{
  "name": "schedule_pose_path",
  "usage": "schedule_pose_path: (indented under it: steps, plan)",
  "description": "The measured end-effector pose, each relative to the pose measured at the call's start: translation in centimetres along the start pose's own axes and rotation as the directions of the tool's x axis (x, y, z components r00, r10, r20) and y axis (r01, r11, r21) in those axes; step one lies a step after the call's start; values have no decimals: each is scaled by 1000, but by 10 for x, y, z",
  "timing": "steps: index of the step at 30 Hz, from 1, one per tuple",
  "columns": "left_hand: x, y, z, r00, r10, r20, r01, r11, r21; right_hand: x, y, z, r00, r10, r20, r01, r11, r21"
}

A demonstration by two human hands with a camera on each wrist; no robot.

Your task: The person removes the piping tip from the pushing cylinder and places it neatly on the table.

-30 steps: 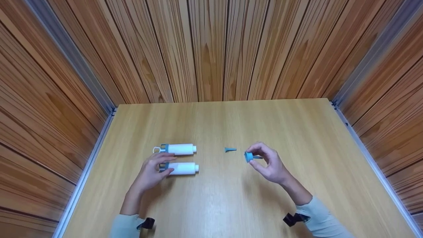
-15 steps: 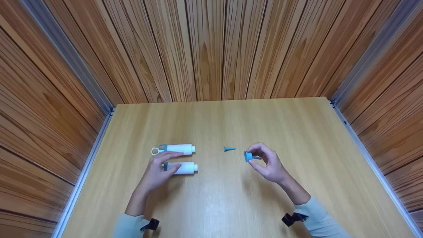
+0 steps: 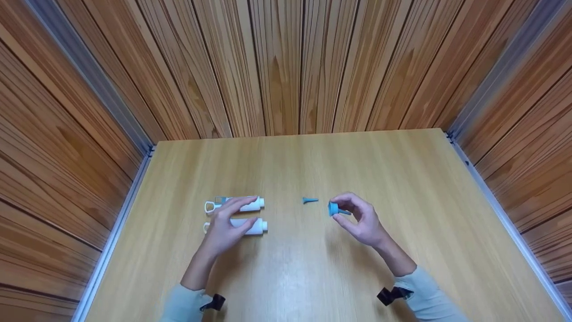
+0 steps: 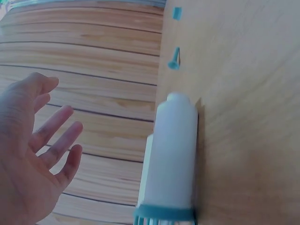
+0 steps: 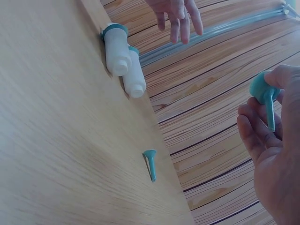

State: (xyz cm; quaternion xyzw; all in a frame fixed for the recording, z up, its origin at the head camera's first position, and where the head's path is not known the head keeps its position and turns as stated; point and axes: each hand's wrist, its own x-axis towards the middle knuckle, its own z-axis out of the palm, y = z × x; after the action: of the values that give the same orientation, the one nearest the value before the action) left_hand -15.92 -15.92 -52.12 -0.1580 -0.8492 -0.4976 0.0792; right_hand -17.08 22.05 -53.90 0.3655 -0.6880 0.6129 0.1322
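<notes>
My right hand (image 3: 364,223) pinches a blue nozzle cap (image 3: 333,209) between thumb and fingers, above the table; its thin spout (image 5: 270,112) points down in the right wrist view. A second blue nozzle cap (image 3: 310,200) lies on the table just left of that hand. Two white squeeze bottles, the far one (image 3: 255,205) and the near one (image 3: 257,227), lie side by side with their necks to the right. Over them hovers my left hand (image 3: 228,228), fingers loosely spread and holding nothing; it hides part of both. The left wrist view shows it apart from the near bottle (image 4: 171,154).
Each bottle has a blue collar (image 4: 166,213) at its base end, and a white pull ring (image 3: 210,207) sticks out left from the far one. Wood-plank walls (image 3: 286,67) close off the table's (image 3: 380,165) back and sides.
My left hand has moved to the right along the bottles and uncovered their left ends. The right hand keeps its pinch on the nozzle cap and has shifted only slightly left.
</notes>
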Motion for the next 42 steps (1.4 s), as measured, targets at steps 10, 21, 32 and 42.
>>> schedule_pose_path:
  steps: [10,21,32,42]
  plan:
    - [8,9,18,994,111,6,-111,993,-31,1,5,6,1000,11,-24,-11,1000,7]
    - [21,22,33,993,111,51,-108,993,-43,5,8,11,999,21,-42,-19,999,36]
    - [35,34,46,983,161,86,-157,986,-51,15,10,16,998,48,-40,-46,998,43]
    - [46,43,57,973,213,87,-206,976,-76,23,9,20,994,83,-68,-80,996,44]
